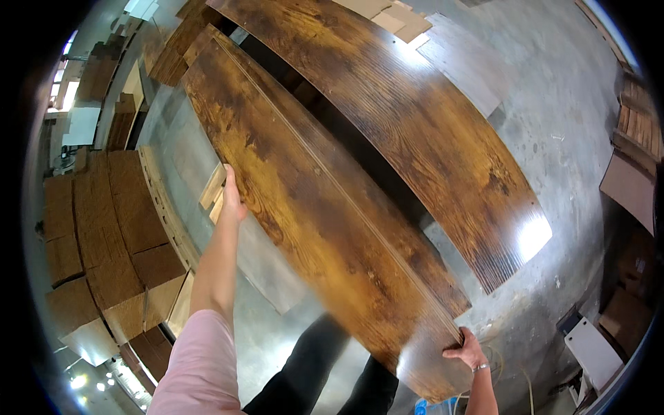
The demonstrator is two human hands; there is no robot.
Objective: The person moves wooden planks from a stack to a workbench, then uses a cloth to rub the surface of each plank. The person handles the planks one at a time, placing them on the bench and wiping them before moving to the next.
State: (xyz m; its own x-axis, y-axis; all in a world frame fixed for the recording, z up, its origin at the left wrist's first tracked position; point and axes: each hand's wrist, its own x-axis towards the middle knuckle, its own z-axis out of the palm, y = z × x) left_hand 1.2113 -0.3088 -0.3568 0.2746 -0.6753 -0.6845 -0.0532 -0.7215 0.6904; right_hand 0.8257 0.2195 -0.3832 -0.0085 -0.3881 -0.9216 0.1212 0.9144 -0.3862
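Evidently, the step in hand was handling the near panel (297, 207), a long wood-grain board running from the upper left to the lower centre-right of the frame. On my feed the left hand (235, 200) had its fingers closed on the left long edge, though their tips were hidden underneath. The right hand (472, 351) pinched the lower right corner, thumb on the face, fingers around the edge.

To do this well, I judged, both grips needed equal firmness, since the upper left end had no hand on it and could swing or dip. I would have kept the board level, moved slowly, and minded the right fingers beside the narrow panel (391, 225), whose face could scuff and whose edge could pinch.

Counting, I made out three wood-grain panels: the near one, the narrow one just beyond its raised edge, and the far panel (429, 131) toward the upper right, across a dark gap. I saw two hands, two pale wood blocks (209, 187) near the left one, and one white panel (593, 353) at the lower right. The brown cartons (131, 221) at left overlapped too much to count.
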